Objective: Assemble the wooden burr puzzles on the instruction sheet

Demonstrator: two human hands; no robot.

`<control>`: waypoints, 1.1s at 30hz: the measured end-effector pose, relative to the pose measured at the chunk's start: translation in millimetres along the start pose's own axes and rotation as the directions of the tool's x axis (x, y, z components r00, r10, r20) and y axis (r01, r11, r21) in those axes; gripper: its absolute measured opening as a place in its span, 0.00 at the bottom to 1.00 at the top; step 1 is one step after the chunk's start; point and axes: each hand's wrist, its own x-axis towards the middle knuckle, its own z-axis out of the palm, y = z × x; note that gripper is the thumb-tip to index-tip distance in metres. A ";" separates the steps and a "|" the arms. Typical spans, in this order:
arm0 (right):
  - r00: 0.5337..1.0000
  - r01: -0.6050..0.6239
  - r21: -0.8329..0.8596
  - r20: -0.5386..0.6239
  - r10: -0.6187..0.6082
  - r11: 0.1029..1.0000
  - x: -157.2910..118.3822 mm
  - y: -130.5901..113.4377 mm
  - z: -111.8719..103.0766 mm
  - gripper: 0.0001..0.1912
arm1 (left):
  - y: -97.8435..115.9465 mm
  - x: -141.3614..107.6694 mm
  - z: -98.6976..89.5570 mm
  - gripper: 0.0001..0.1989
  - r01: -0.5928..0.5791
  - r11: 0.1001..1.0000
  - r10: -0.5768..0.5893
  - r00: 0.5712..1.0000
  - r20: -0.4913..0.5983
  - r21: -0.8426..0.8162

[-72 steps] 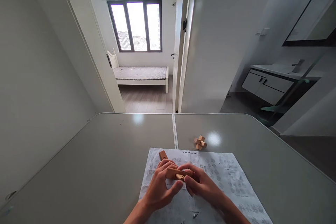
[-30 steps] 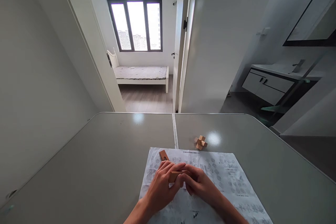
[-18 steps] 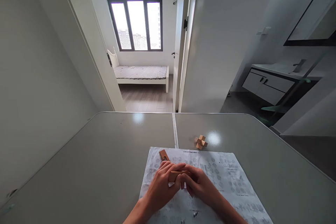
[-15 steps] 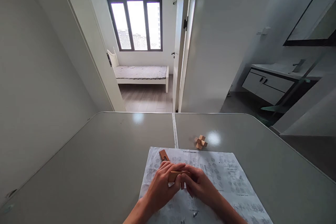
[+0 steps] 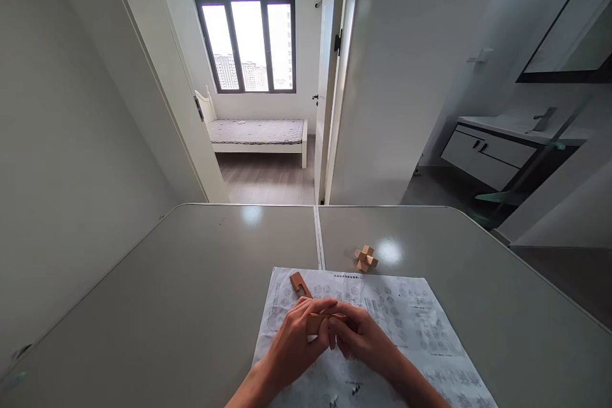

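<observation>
My left hand (image 5: 297, 335) and my right hand (image 5: 359, 331) meet over the printed sheet (image 5: 411, 312), fingertips together. Both are closed on a brown wooden puzzle piece (image 5: 314, 324), mostly covered by my fingers; its exact shape is hidden. Just beyond my left fingers a notched wooden puzzle piece (image 5: 297, 281) lies on the sheet, its near end hidden behind the hand. Past the sheet's far edge sits an assembled wooden burr puzzle (image 5: 366, 259), apart from both hands.
The sheet lies on a grey table (image 5: 205, 293) with a seam down its middle and a pale rim. Beyond the table are an open door (image 5: 329, 76), a bed (image 5: 258, 132) under a window, and a washbasin cabinet (image 5: 488, 150) at the right.
My hands have shifted very slightly toward me, and a little more of the notched piece shows. The grip on the held piece looks the same.
</observation>
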 end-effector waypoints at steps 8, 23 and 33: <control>0.998 0.007 0.066 0.065 -0.011 0.998 0.0 -11.0 -0.6 0.24 | 0.7 1.1 1.0 0.18 0.015 1.000 -0.015 0.999 0.028 0.022; 0.994 -0.108 0.300 0.003 0.112 0.948 -3.3 0.1 -14.8 0.25 | 0.4 -3.4 -0.2 0.14 0.073 0.997 -0.069 0.990 0.125 -0.027; 0.953 -0.050 0.044 -0.298 0.061 0.998 0.8 2.5 -8.4 0.32 | -9.8 3.3 2.3 0.14 0.316 0.932 -0.354 0.895 -0.272 -0.176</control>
